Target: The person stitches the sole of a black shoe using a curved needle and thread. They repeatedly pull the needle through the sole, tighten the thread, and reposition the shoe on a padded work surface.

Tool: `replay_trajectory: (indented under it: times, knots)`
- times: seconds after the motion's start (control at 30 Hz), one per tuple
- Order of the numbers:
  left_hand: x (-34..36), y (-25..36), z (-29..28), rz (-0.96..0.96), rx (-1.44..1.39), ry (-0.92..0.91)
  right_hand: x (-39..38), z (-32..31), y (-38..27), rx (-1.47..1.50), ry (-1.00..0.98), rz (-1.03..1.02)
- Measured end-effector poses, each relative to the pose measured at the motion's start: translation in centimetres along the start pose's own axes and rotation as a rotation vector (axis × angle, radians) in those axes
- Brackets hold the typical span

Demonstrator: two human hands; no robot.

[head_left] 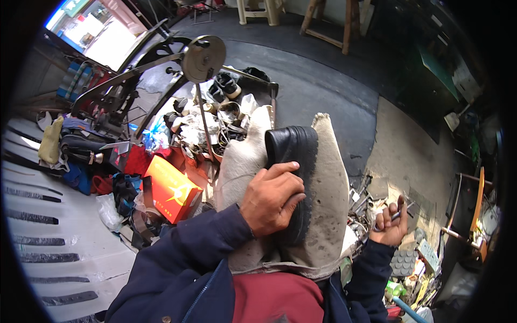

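Observation:
A black leather boot [293, 177] lies across my lap, its open top away from me and its lower part hidden. Over my legs hangs a stained off-white apron [331, 204]. My left hand [273, 199] lies across the boot's left side, fingers bent and thumb and fingertips pressed on the leather. Out to the right, apart from the boot, my right hand [390, 223] is raised above a heap of tools with its fingers curled. A small dark, partly shiny thing shows in its grasp, too small to name.
A hand-cranked machine with a round metal wheel [203, 58] stands at the far left. Near it are a heap of worn shoes [226, 86] and an orange box [171, 189]. Loose metal tools [358, 202] lie at my right. A wooden stool [334, 40] stands at the back.

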State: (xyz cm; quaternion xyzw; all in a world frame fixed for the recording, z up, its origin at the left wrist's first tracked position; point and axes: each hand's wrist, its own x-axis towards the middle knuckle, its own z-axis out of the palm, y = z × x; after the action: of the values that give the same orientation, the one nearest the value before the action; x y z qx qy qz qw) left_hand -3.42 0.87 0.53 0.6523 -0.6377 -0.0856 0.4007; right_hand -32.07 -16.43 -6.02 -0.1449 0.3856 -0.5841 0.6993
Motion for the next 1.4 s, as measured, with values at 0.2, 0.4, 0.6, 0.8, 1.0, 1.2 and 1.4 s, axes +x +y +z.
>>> replay_trajectory:
  times: [0.2, 0.4, 0.6, 0.8, 1.0, 1.2, 1.4]
  knots:
    - [-0.2, 0.4, 0.3, -0.024, 0.053, -0.03, -7.1, 5.2, 4.7, -0.96, -0.607, -0.355]
    - [-1.0, 0.2, 1.1, -0.005, 0.065, 0.02, -6.5, 6.8, 5.9, -1.314, -0.985, -0.233]
    - [-1.0, 0.0, 1.4, -0.003, 0.027, 0.022, -8.4, 3.6, 4.0, -0.91, -0.756, 0.068]
    - [-0.9, 0.1, 0.3, -0.029, -0.13, -0.046, -8.9, 6.6, 4.7, -0.553, -0.755, 0.08]
    - [-1.4, -1.8, -3.5, -0.129, -0.096, 0.239, -7.2, 7.7, 5.9, -0.621, -0.779, 0.088]
    - [-2.9, -4.3, -6.5, -0.507, -0.298, -0.041, -8.3, 6.7, 7.5, -0.83, -0.776, -0.09]
    - [-3.5, -4.6, -8.3, -0.45, -0.012, -0.369, -8.7, 7.4, 6.2, -1.126, -0.888, -0.356]
